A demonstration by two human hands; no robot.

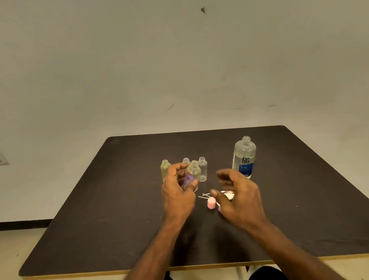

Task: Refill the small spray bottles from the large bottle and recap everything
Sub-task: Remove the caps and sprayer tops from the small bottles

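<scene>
- A dark table [118, 216] stands against a plain wall.
- My left hand [177, 193] grips one small spray bottle [192, 173] by its body; it looks light, slick, uncapped.
- My right hand [238, 193], loosely open, holds nothing.
- The large bottle [244, 156] stands just beyond my right hand; I judge it heavier: grasp mid-body.

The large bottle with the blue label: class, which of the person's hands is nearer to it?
Right. The right hand hovers just beside the large bottle's base, while the left hand holds a small bottle farther away.
</scene>
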